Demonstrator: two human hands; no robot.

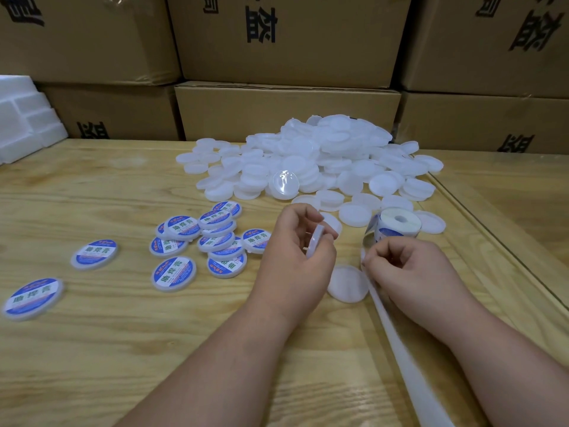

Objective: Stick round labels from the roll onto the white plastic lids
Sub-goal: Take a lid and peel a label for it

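plain white lids (311, 155), finished ones (174, 274) have blue-white labels with green text, pale wood-grain table (92, 349), brown boxes (286, 109)

A pale wooden worktop (92, 349) with visible grain fills the foreground. Behind its far edge, brown cardboard boxes (286, 109) are stacked in at least two rows, their faces printed with large black characters. At the far left, blocks of white foam packing (27, 118) rest at the edge of the worktop, just beside the lower boxes.
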